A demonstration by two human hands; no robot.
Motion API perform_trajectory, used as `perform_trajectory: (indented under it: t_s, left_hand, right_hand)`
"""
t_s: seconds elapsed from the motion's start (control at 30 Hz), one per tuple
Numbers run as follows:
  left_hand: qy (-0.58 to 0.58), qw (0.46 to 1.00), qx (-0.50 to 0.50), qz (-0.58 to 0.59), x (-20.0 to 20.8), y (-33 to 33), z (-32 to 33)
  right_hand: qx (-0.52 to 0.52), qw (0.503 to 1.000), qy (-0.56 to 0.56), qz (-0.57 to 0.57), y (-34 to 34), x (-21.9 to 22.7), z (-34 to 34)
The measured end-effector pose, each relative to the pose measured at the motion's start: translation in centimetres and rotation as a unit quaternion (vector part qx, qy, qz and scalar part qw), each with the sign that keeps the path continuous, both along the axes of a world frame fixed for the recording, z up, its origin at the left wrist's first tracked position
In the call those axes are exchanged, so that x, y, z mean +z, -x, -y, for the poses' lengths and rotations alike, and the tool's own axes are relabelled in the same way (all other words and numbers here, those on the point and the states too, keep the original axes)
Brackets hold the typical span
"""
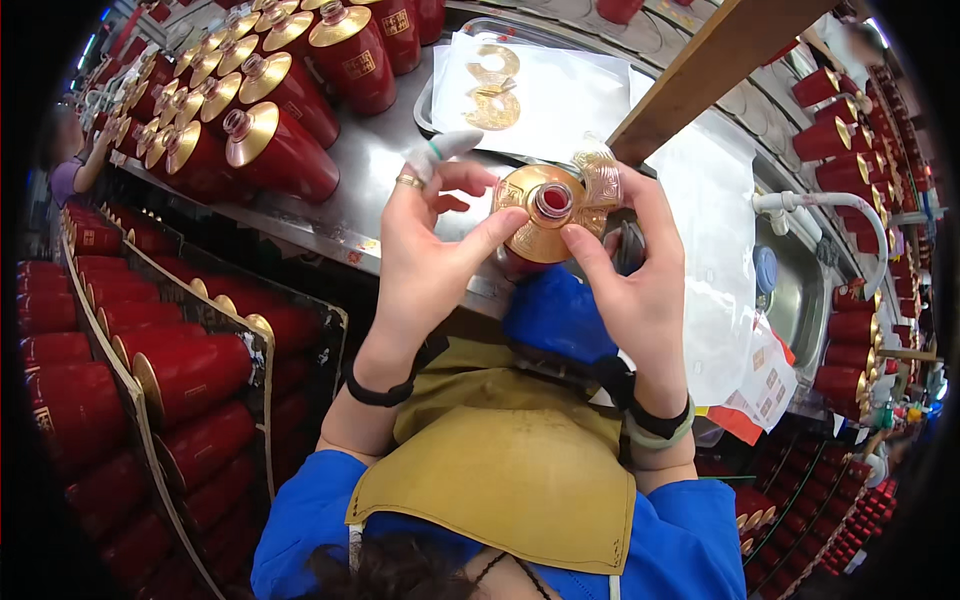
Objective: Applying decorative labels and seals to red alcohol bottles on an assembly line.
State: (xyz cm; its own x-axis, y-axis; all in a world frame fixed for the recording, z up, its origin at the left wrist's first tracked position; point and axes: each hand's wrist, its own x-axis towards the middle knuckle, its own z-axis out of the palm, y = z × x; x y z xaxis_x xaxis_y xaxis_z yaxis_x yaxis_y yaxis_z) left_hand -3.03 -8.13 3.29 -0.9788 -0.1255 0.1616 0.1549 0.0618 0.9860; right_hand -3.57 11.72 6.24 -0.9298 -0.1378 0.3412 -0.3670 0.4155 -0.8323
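Note:
A red bottle with a gold shoulder (530, 238) and an uncapped glass neck stands in front of me, its mouth toward me. My left hand (425, 235) is closed about its left side, thumb pressing the gold shoulder; a pale cover sits on one raised finger. On the right, a clear-and-gold embossed foil label (598, 178) curls up from the shoulder. My right hand (640, 255) pinches that label between its fingers and the bottle, thumb tip on the gold near the neck. Beyond, two gold ring-shaped labels (494, 108) lie on a white sheet (555, 90).
Many red bottles with gold shoulders (285, 150) crowd the steel table (375, 140) at left. More fill crates (190, 370) at lower left. A wooden post (710, 75) slants across the right, near a sink (800, 290) with a white tap pipe (845, 200). A blue object (560, 315) sits below the bottle.

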Motion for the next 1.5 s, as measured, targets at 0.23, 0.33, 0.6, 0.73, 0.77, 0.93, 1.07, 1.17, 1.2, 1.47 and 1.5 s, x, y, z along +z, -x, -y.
perform_trajectory:
  t_s: [0.23, 0.33, 0.6, 0.73, 0.77, 0.93, 1.07, 1.17, 1.2, 1.47, 1.5]
  left_hand:
    - [-0.336, 0.923, -0.112, 0.153, -1.1, 1.6, -0.3]
    - [-0.346, 0.921, -0.104, 0.149, -1.2, 1.5, -0.6]
    - [-0.008, 0.994, 0.018, -0.112, -1.9, -0.8, -2.7]
    - [0.197, 0.956, 0.103, -0.194, -4.3, -2.2, -3.7]
    - [0.197, 0.955, 0.105, -0.194, -5.2, -2.0, -3.6]
    - [0.223, 0.946, 0.058, -0.227, -5.2, -1.9, -4.0]
    - [0.279, 0.921, 0.167, -0.212, -6.0, -1.4, -6.2]
    - [0.284, 0.923, 0.165, -0.200, -5.8, -1.4, -6.7]
    - [0.243, 0.938, 0.155, -0.192, -5.8, -1.5, -6.8]
    - [0.242, 0.942, 0.051, -0.227, -5.1, -0.2, -4.9]
    - [0.198, 0.959, 0.030, -0.201, -5.0, -0.1, -4.7]
  right_hand:
    - [0.086, 0.987, 0.073, 0.118, 1.2, 0.4, -0.8]
    - [0.106, 0.987, 0.068, 0.102, 1.3, 0.1, -1.0]
    - [0.101, 0.986, 0.080, 0.109, 1.6, -0.4, -1.3]
    - [0.096, 0.979, 0.085, 0.159, 1.2, -0.1, -1.3]
    - [0.065, 0.987, 0.056, 0.139, 0.9, -0.1, -1.3]
    - [-0.022, 0.996, 0.027, 0.083, -0.4, 0.0, -0.2]
    - [-0.069, 0.997, 0.008, 0.018, -0.7, -0.4, 0.8]
    - [-0.075, 0.997, 0.003, -0.023, -0.2, -1.1, 0.7]
    - [-0.076, 0.997, 0.004, -0.023, -0.1, -0.9, 0.8]
    - [0.007, 0.991, 0.102, 0.084, 2.1, -1.4, -0.6]
    - [0.027, 0.982, 0.132, 0.135, 2.1, -1.5, -0.6]
